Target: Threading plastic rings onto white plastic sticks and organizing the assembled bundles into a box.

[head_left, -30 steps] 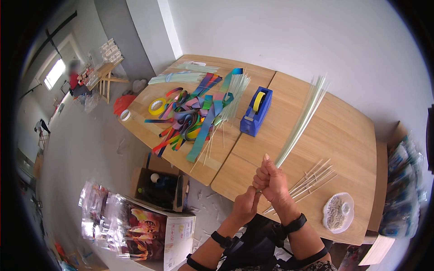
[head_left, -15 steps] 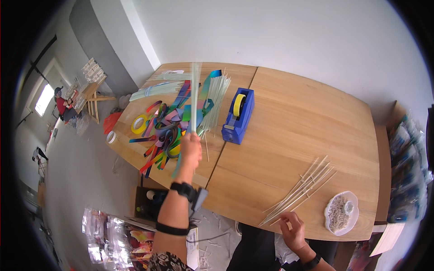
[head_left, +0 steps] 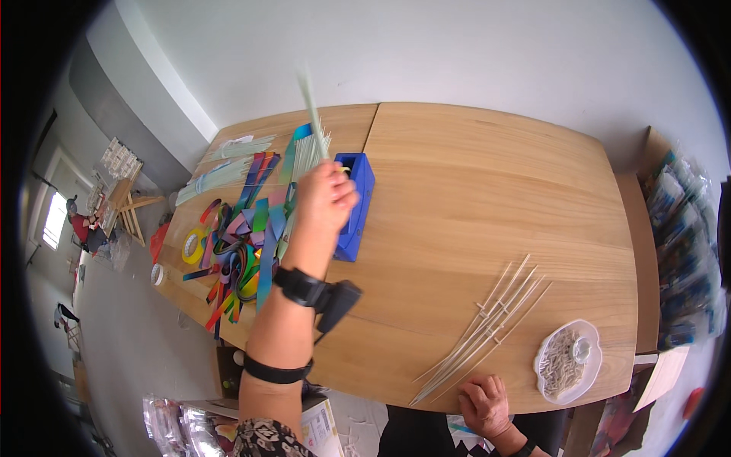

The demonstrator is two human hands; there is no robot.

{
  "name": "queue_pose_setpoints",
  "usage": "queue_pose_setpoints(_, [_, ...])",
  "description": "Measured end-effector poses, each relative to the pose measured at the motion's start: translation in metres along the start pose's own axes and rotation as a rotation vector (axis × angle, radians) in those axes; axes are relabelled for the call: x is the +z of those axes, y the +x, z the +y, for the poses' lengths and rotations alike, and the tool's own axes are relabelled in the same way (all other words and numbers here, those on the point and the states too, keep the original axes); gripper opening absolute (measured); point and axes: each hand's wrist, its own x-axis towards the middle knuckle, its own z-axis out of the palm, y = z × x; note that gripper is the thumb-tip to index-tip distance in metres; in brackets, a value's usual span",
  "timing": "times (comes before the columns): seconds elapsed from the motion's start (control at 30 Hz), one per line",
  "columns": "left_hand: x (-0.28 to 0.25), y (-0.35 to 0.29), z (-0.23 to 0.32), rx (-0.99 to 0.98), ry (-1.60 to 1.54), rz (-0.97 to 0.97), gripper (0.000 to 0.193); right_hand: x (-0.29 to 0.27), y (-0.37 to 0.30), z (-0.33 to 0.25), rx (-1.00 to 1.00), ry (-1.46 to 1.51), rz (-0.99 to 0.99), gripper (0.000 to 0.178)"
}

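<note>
My left hand (head_left: 324, 196) is raised over the blue tape dispenser (head_left: 356, 213) and partly hides it. Its fingers are closed around a bundle of thin pale-green sticks (head_left: 311, 99), which points up and is blurred by motion. At the near table edge, my right hand (head_left: 486, 405) rests with curled fingers and nothing visible in them. Just beyond it lies a fan of thin sticks (head_left: 480, 335) with small white connectors on them. A white scalloped dish (head_left: 592, 370) of small pale pieces stands to the right of this hand.
Left on the wooden table (head_left: 495, 183) are a pile of colourful ribbons (head_left: 242, 255), a yellow tape roll (head_left: 193, 245) and more stick bundles (head_left: 221, 181). Bagged goods (head_left: 689, 251) stand right of the table. Another person (head_left: 82, 225) sits far left.
My left hand has lifted the stick bundle up from the ribbon side toward the tape dispenser. My right hand has come down by the stick ends. The whole view has shifted.
</note>
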Motion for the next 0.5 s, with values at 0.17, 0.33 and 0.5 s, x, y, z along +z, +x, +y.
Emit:
queue_pose_setpoints(0.17, [0.079, 0.027, -0.084, -0.039, -0.043, 0.215, 0.019, -0.008, 0.006, -0.001, 0.002, 0.098, -0.012, 0.026])
queue_pose_setpoints(0.33, [0.075, 0.103, -0.125, -0.028, 0.025, 0.415, 0.015, -0.014, 0.001, 0.001, 0.033, 0.193, -0.025, 0.025])
queue_pose_setpoints(0.5, [0.055, 0.168, -0.123, -0.005, 0.128, 0.524, 0.018, -0.016, 0.001, 0.008, 0.028, 0.234, -0.030, 0.027])
